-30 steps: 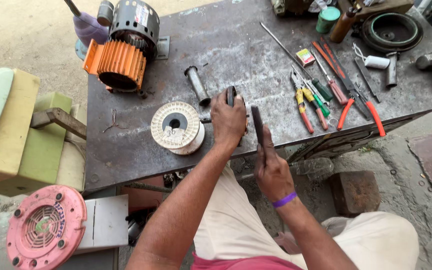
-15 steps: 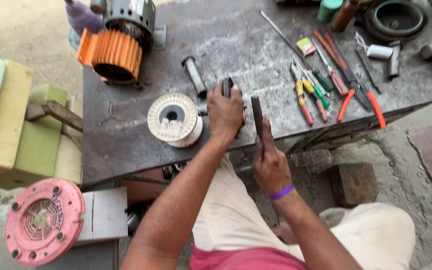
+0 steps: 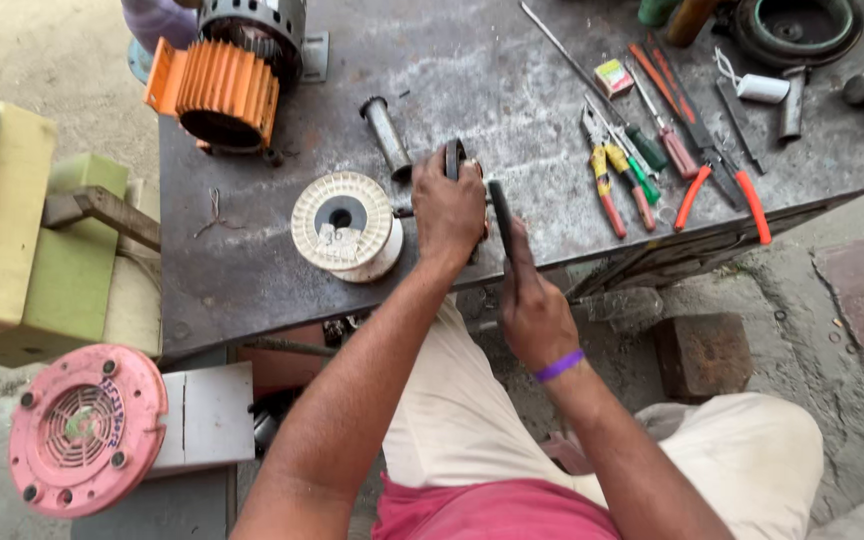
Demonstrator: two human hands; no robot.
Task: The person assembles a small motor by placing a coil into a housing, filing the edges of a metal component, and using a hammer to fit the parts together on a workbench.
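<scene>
The left hand (image 3: 449,208) presses down on a small dark part (image 3: 455,158) near the front edge of the metal workbench (image 3: 252,270), fingers closed over it; only the part's upper end shows above the knuckles, so its shape cannot be told. The right hand (image 3: 532,305) grasps a dark flat tool (image 3: 501,212), probably a file or blade; its long axis runs away from the body, slightly tilted, its tip just beside the left hand's right flank. The part lies directly ahead of both hands; the left hand is on it, the right hand near but apart.

Count: one white wire spool (image 3: 344,225), just left of the left hand; one grey cylinder (image 3: 386,135) behind it; one motor with an orange finned housing (image 3: 217,90); one pink fan cover (image 3: 87,430) below the bench; several pliers and screwdrivers (image 3: 642,170) well to the right, number uncertain.
</scene>
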